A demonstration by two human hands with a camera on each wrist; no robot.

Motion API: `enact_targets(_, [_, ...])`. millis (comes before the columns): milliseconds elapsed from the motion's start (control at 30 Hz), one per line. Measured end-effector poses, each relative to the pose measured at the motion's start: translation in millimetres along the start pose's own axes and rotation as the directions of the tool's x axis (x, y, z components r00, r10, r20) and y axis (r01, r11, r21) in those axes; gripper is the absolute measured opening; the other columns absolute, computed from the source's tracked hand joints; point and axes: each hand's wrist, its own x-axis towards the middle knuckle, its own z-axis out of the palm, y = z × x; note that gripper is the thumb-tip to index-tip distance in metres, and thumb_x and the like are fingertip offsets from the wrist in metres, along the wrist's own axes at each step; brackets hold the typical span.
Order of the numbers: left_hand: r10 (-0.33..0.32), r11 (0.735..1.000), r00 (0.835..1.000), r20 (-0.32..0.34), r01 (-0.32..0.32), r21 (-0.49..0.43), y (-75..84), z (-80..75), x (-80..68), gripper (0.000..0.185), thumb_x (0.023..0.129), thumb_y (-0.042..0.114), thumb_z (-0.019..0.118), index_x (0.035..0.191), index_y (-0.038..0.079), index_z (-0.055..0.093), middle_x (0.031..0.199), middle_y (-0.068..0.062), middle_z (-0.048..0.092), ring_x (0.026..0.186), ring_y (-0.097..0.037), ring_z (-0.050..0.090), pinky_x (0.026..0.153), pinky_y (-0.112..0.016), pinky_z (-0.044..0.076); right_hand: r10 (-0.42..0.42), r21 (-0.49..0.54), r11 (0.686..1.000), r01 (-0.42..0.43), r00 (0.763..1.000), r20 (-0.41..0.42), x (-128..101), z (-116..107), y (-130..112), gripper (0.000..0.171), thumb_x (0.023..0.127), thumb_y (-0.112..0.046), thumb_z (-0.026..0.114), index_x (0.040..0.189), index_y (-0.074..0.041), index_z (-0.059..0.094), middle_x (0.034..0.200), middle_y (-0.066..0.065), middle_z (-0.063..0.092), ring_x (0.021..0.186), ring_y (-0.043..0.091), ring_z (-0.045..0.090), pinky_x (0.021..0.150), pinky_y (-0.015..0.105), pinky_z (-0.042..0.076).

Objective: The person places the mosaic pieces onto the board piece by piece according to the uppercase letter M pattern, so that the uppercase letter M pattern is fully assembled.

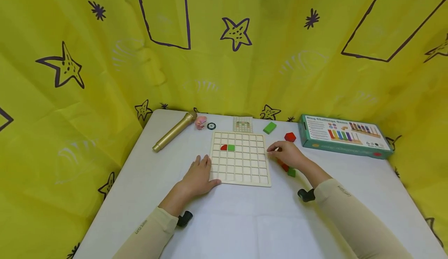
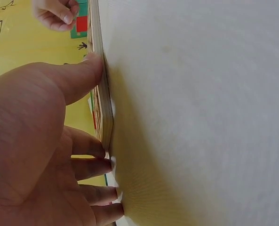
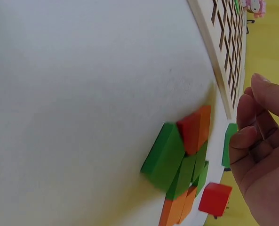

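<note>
A light wooden grid board (image 1: 240,171) lies flat on the white table, with a red quarter-round piece (image 1: 224,147) and a green square piece (image 1: 231,147) in neighbouring cells. My left hand (image 1: 198,177) rests at its near left corner, fingers spread along the left side and thumb on the near edge. Just off the right edge hovers my right hand (image 1: 287,153), its thumb and index tips close together and no piece showing between them. Below it sits a group of blocks: a green block (image 3: 165,155), a red block (image 3: 190,132) and an orange block (image 3: 172,207), among several others.
Behind the board lie a pattern card (image 1: 243,125), a green block (image 1: 270,128) and a red block (image 1: 290,137). A gold microphone (image 1: 175,131), pink figurine (image 1: 200,123) and round disc (image 1: 211,126) lie back left. A game box (image 1: 344,136) stands back right, before a yellow curtain (image 1: 210,68).
</note>
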Motion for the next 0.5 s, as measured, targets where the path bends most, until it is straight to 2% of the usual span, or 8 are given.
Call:
enact_targets(167, [-0.004, 1.000, 1.000, -0.001, 0.003, -0.011, -1.8, 1.4, 0.9, 0.092, 0.096, 0.055, 0.061, 0.152, -0.011, 0.031, 0.160, -0.027, 0.027, 0.147, -0.049, 0.019, 0.117, -0.056, 0.026, 0.004, -0.015, 1.000, -0.004, 1.000, 0.012, -7, -8, 9, 0.018, 0.096, -0.015, 0.070, 0.110, -0.006, 0.075, 0.100, 0.007, 0.068, 0.082, 0.024, 0.055, 0.068, 0.032, 0.051])
enact_targets(500, [-0.005, 1.000, 1.000, -0.002, 0.005, -0.007, -2.2, 2.9, 2.7, 0.092, 0.096, 0.055, 0.061, 0.152, -0.011, 0.031, 0.160, -0.027, 0.027, 0.147, -0.049, 0.019, 0.117, -0.055, 0.025, -0.003, -0.013, 1.000, 0.003, 0.999, 0.037, -17, -15, 29, 0.016, 0.093, -0.014, 0.074, 0.107, -0.007, 0.076, 0.099, 0.006, 0.065, 0.089, 0.025, 0.052, 0.073, 0.034, 0.048])
